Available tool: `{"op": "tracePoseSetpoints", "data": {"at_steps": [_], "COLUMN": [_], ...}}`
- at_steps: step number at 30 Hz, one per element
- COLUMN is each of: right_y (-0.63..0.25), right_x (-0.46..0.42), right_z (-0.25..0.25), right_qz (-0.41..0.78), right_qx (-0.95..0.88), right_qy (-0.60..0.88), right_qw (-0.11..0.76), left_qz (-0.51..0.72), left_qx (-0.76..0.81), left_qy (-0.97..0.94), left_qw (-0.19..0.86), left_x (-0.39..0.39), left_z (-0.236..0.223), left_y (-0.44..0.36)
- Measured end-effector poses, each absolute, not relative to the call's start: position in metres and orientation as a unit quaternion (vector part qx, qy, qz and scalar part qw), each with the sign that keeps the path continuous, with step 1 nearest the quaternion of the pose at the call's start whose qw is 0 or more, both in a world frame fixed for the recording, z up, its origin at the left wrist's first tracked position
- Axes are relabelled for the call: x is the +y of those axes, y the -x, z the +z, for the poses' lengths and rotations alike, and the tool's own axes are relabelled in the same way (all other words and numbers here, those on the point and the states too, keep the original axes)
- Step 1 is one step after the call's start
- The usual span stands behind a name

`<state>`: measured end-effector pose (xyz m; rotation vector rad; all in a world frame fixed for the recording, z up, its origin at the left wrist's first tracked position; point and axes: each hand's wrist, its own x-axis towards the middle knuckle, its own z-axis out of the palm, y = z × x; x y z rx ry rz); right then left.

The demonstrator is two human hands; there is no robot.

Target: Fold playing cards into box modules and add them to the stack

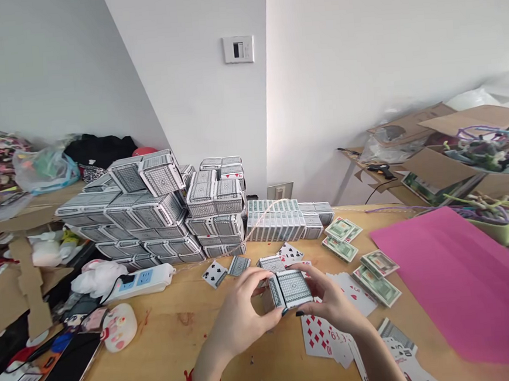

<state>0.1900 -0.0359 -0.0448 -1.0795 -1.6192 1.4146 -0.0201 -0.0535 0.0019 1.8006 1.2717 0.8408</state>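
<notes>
A small box folded from playing cards [294, 287], with grey patterned card backs facing out, is held between my two hands just above the table. My left hand [250, 302] grips its left side, thumb at the front corner and fingers behind. My right hand [326, 293] closes on the right side in the same way. Right behind the box lies another grey-backed card piece [271, 263], partly hidden. Loose playing cards [321, 335] lie face up under and beside my right forearm. A spade card [214, 274] and a face-down card [239, 265] rest to the left.
Stacked card boxes [151, 216] stand along the back left, beside a row of green-edged card decks [274, 219]. Banknote-patterned packs [376, 281] and a pink sheet [460, 286] are on the right. A power strip [144, 279] and a phone [62, 376] lie left.
</notes>
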Motion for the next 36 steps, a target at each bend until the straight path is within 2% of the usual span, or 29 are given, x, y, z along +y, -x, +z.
{"op": "tracePoseSetpoints", "data": {"at_steps": [3,8,36], "right_y": [-0.193,-0.195,-0.193], "right_x": [-0.034,-0.034,-0.038], "right_z": [-0.049,-0.053,-0.049], "right_qz": [0.618,0.65,0.568], "right_qx": [-0.584,-0.548,-0.622], "right_qy": [0.365,0.341,0.385], "right_qw": [0.379,0.401,0.379], "left_qz": [0.33,0.319,0.287], "left_qx": [0.498,0.509,0.563], "left_qy": [-0.693,-0.683,-0.668], "left_qw": [0.403,0.416,0.394], "left_x": [-0.053,-0.051,-0.057], "left_z": [0.005,0.008,0.005], "left_y": [0.013,0.007,0.011]}}
